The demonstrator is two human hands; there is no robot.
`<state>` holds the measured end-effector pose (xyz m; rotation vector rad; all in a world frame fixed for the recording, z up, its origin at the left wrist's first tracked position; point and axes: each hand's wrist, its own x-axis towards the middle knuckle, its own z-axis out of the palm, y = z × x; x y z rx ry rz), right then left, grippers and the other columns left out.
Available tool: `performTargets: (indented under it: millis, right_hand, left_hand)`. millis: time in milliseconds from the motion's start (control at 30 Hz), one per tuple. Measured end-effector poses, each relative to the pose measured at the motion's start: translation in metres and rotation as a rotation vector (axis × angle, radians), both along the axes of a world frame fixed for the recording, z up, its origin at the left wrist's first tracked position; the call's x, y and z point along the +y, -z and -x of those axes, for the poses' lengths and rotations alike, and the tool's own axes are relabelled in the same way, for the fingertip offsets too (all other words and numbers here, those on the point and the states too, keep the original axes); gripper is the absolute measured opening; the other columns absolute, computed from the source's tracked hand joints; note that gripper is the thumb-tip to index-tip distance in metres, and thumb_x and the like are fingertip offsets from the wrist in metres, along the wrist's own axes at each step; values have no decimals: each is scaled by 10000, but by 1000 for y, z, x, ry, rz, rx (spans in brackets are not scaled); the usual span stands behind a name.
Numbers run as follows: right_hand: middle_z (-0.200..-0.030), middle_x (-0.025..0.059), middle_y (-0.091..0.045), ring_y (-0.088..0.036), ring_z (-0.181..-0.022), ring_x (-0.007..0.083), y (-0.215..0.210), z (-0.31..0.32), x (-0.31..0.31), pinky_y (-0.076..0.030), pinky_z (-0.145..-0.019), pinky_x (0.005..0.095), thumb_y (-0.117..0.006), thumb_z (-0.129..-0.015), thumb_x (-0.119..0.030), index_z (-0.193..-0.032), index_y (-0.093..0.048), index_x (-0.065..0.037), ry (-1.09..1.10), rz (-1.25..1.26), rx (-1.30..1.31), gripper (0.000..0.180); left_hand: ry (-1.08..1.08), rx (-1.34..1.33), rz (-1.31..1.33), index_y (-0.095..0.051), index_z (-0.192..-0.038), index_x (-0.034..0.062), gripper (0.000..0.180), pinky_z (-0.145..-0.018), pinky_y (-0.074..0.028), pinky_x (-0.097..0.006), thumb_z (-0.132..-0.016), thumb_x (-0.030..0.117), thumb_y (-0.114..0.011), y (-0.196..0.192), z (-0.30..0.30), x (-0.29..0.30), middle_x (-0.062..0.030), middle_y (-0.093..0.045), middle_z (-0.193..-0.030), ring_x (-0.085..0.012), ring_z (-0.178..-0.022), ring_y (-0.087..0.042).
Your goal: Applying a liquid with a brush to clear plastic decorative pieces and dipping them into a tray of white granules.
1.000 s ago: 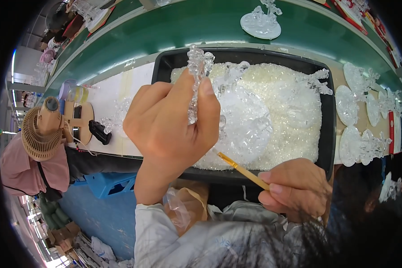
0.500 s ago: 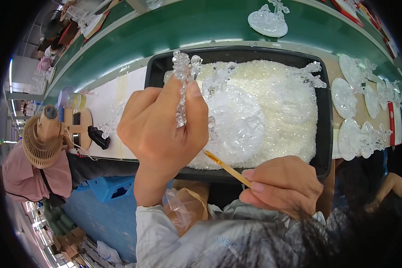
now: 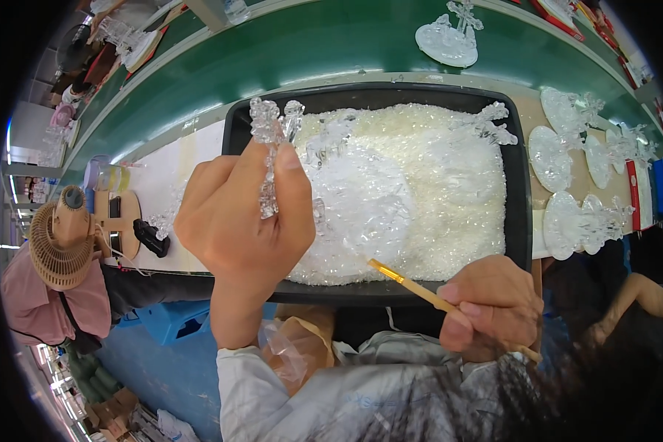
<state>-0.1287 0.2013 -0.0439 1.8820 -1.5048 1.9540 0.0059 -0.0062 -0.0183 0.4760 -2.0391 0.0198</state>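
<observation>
Over a black tray [image 3: 520, 199] filled with pale glitter [image 3: 457, 254], my left hand [image 3: 236, 214] is closed around a clear, crystal-like figurine [image 3: 265, 118]. A round white glittery base [image 3: 372, 202] shows just right of that hand; whether it is joined to the figurine is hidden behind my fingers. My right hand [image 3: 497, 298], at the tray's near edge, pinches a small brush [image 3: 412, 286] by its light wooden handle. The brush tip points up and left, close to the lower edge of the round base. At the tray's right lies another clear piece [image 3: 496, 124], partly sunk in glitter.
Several clear ornaments on round bases [image 3: 563, 225] stand right of the tray. Beyond it runs a green surface [image 3: 331, 55] bearing another ornament [image 3: 447, 40]. A beige fan [image 3: 65, 239] and a person in pink [image 3: 59, 295] are at left; another person's arm [image 3: 633, 298] shows at right.
The brush tip has moved up and right to the base's lower edge, as my right hand shifted right. My left hand and the figurine appear slightly further left and lower; the whole view has shifted somewhat.
</observation>
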Motion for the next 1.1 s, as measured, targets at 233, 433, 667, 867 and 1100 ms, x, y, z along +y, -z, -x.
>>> performTargets:
  millis: [233,433,667,867,1100]
  right_hand:
    - [-800,158,-670,-645,-553,233,-2,2,-6,-512,-470,328,-718,-767,-5,-927,-536,-18,-98,45,59,243]
    - [-766,155,-654,-601,-470,207,0,4,-3,-473,-401,324,-665,-795,8,-890,-520,-9,145,111,100,175]
    - [-780,152,-664,-635,-559,223,1,9,5,-520,-497,330,-684,-792,-2,-941,-544,-27,150,113,-48,206]
    - [-714,129,-645,-640,-572,235,-17,17,6,-525,-506,314,-691,-826,-38,-946,-539,-49,119,195,-91,193]
    - [-723,66,-580,-535,-564,89,-82,113,14,-446,-499,240,-578,-922,-45,-966,-573,-12,460,15,-248,55]
  left_hand:
    - [-22,-48,-58,-703,-815,-42,77,-449,-376,-309,-773,21,-715,-4,-4,1,-108,-578,-589,-224,-492,-513]
    - [-30,12,-129,-698,-781,-32,72,-467,-386,-294,-810,33,-685,-8,-2,5,-98,-617,-615,-208,-510,-531]
    - [3,46,-269,-677,-711,-4,186,-519,-411,-286,-881,34,-612,-6,5,2,-80,-649,-650,-176,-564,-561]
    - [54,65,-407,-684,-824,-23,154,-589,-466,-267,-920,63,-599,-17,6,2,-91,-677,-727,-172,-614,-609]
    - [59,-127,-145,-688,-995,12,259,-693,-508,-401,-968,241,-569,-54,97,-72,-183,-695,-821,-346,-746,-668]
